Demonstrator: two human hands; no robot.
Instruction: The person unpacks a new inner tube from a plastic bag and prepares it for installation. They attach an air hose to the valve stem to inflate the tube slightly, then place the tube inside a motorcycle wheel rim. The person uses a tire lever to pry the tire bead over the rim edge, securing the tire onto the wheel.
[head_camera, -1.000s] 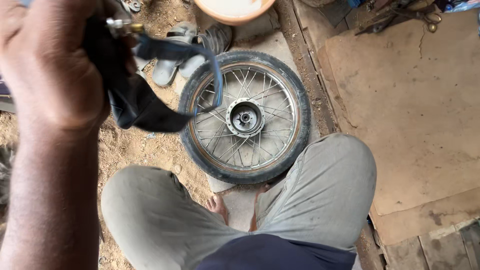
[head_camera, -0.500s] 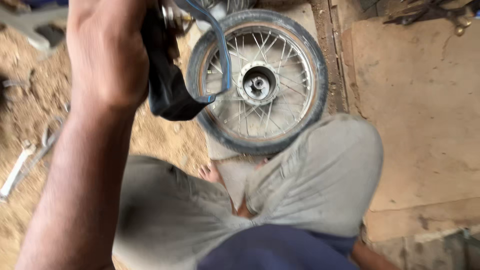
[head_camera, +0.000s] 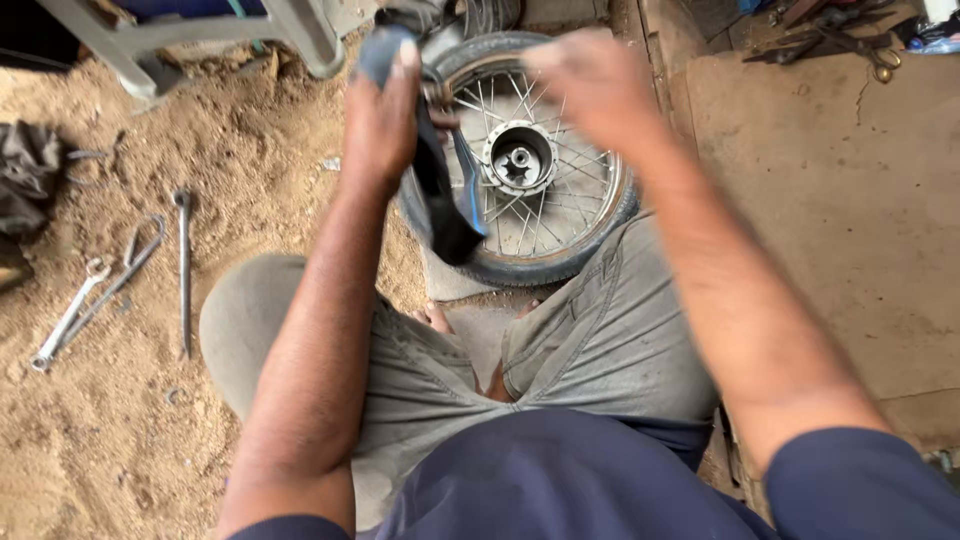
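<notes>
Seen from above, a person sits on sandy ground in a dark blue shirt (head_camera: 560, 480) and grey trousers (head_camera: 590, 350), knees spread apart, bare toes just visible between them; both forearms reach forward from the body. The left hand (head_camera: 382, 120) is closed around a black rubber inner tube (head_camera: 440, 190), which hangs limp from the grip and drapes down in front of the wheel; the right hand (head_camera: 590, 85) is raised near it, above the wheel, blurred, so whether it is spread or gripping cannot be told. Just past the knees a spoked motorcycle wheel (head_camera: 530, 160) with its tyre lies flat on the ground, its hub facing up. To the left, on the sand, lie a spanner (head_camera: 68, 318), a thin metal bar (head_camera: 184, 270) and a looped wire tool (head_camera: 125, 270), close together; a dark rag (head_camera: 28, 175) sits at the left edge. Farther off, a grey frame (head_camera: 200, 35) crosses the top left; tools (head_camera: 840, 35) lie on the brown sheet (head_camera: 830, 200) at the top right.
</notes>
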